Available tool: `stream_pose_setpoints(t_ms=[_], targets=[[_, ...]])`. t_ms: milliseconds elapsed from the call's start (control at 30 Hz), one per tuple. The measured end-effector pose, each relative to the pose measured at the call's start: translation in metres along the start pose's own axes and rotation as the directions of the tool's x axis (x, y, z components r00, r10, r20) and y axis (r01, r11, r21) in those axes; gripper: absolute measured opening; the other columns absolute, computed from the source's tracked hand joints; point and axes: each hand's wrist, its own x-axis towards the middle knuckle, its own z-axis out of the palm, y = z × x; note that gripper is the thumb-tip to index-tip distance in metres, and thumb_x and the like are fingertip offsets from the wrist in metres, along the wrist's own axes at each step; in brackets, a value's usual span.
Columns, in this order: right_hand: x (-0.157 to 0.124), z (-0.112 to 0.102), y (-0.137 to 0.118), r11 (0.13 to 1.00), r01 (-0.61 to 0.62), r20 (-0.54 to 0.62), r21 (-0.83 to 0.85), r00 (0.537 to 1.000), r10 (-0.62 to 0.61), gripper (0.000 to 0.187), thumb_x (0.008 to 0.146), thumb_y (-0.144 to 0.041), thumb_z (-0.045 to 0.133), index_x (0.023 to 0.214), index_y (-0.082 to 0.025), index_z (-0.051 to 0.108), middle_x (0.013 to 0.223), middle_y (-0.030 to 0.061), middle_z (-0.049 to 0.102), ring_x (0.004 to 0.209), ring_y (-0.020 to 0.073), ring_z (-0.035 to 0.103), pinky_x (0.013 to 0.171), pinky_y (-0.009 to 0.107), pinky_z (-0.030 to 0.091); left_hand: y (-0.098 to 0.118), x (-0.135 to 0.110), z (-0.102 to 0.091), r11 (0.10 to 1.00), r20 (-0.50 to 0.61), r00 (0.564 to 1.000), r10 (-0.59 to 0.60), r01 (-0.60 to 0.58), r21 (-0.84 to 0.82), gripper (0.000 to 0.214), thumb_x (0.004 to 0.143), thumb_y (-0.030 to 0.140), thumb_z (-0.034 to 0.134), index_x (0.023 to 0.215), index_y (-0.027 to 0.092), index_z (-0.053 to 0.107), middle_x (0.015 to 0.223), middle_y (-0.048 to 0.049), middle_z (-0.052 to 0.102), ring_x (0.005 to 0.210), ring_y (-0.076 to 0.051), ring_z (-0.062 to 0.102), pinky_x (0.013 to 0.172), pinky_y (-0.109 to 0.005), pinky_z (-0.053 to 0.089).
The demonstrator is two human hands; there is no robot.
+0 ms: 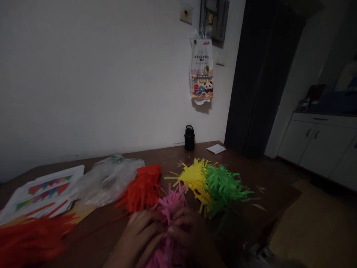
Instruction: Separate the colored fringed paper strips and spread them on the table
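Note:
Both my hands meet at the bottom middle of the view on a bundle of pink paper fringe (171, 204). My left hand (139, 234) has its fingers curled round the left side of the bundle. My right hand (185, 229) pinches it from the right. The pink strips stick up above my fingers and hang down below them. Just beyond lie an orange fringe bundle (142, 190), a yellow one (193, 178) and a green one (223, 188) on the brown table (251, 163).
More red-orange fringe (30, 238) lies at the near left. Printed sheets (41, 191) and a clear plastic bag (108, 180) sit at the left. A black bottle (189, 138) and a white slip (216, 149) stand by the wall. The table edge drops off at right.

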Motion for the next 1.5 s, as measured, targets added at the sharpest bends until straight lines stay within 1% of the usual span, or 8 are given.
stream_pose_setpoints(t_ms=[133,267,733,867,1033,1267,1400,1500], targets=[[0.0,0.001,0.001,0.999,0.017,-0.004,-0.037,1.0,-0.017,0.012,0.07,-0.011,0.069,0.066,-0.022,0.074,0.077,0.0,0.069,0.075,0.0147,0.065,0.071,0.024,0.047,-0.001,0.0,0.0,1.0,0.005,1.0,0.002,-0.002,0.023,0.023,0.098,0.04,0.048,0.091,0.028,0.066,0.096,-0.0022,0.067,0.091,-0.02,0.06,0.081,-0.03,0.047],[0.0,0.001,0.005,0.998,0.057,-0.022,-0.014,0.998,-0.057,0.008,0.07,-0.014,0.07,0.068,-0.022,0.073,0.078,0.0007,0.07,0.077,0.0159,0.065,0.073,0.026,0.049,0.0,0.001,-0.001,0.999,-0.007,1.0,0.016,-0.016,0.039,0.023,0.099,0.039,0.047,0.093,0.028,0.066,0.097,-0.0014,0.067,0.091,-0.019,0.06,0.082,-0.029,0.047],[0.002,-0.001,-0.003,1.0,-0.024,0.045,-0.016,0.999,0.025,0.011,0.074,-0.015,0.066,0.066,-0.021,0.073,0.076,0.0009,0.068,0.076,0.0155,0.064,0.072,0.026,0.048,0.0,0.002,-0.003,0.999,-0.007,1.0,0.012,-0.012,0.044,0.026,0.098,0.042,0.048,0.088,0.027,0.067,0.094,-0.0022,0.069,0.088,-0.02,0.063,0.079,-0.029,0.049],[0.002,-0.002,-0.004,0.999,0.025,0.044,-0.038,0.999,-0.023,0.012,0.076,-0.018,0.067,0.066,-0.021,0.073,0.076,0.0012,0.069,0.075,0.0155,0.065,0.071,0.025,0.049,0.002,0.002,-0.004,0.999,-0.021,1.0,0.006,-0.005,0.045,0.026,0.097,0.043,0.048,0.089,0.028,0.068,0.093,-0.0018,0.069,0.088,-0.019,0.063,0.08,-0.029,0.049],[0.003,-0.002,-0.006,1.0,0.016,0.065,-0.027,0.998,-0.014,0.014,0.074,-0.013,0.066,0.067,-0.021,0.074,0.077,0.0012,0.069,0.076,0.0156,0.066,0.072,0.025,0.049,0.001,0.001,-0.002,1.0,-0.016,1.0,-0.004,0.004,0.025,0.026,0.098,0.043,0.048,0.09,0.029,0.067,0.094,-0.0015,0.068,0.089,-0.02,0.061,0.081,-0.03,0.048],[0.002,-0.001,-0.008,1.0,0.011,0.035,-0.014,0.999,-0.011,0.015,0.07,-0.006,0.066,0.067,-0.019,0.073,0.078,0.0015,0.069,0.077,0.016,0.066,0.073,0.026,0.048,-0.003,-0.002,0.0,0.999,0.011,1.0,-0.025,0.025,-0.034,0.021,0.098,0.041,0.049,0.092,0.029,0.066,0.097,-0.0006,0.065,0.093,-0.019,0.057,0.084,-0.028,0.043],[0.001,0.0,-0.011,0.999,0.039,0.03,-0.014,0.999,-0.039,0.017,0.067,-0.005,0.066,0.068,-0.021,0.073,0.079,0.0008,0.069,0.078,0.0152,0.065,0.074,0.025,0.048,0.0,-0.001,-0.002,0.997,0.014,0.999,-0.053,0.053,-0.051,0.019,0.097,0.042,0.051,0.094,0.03,0.065,0.099,0.0008,0.064,0.095,-0.019,0.056,0.086,-0.027,0.041],[0.001,0.003,-0.012,0.993,0.105,0.0,-0.05,0.995,-0.105,0.018,0.066,-0.003,0.064,0.065,-0.02,0.071,0.076,0.0003,0.069,0.077,0.0139,0.065,0.074,0.023,0.047,0.002,0.0,-0.003,0.996,0.016,0.998,-0.059,0.06,-0.063,0.019,0.097,0.042,0.051,0.094,0.031,0.065,0.099,0.0012,0.064,0.095,-0.018,0.057,0.086,-0.027,0.042]])
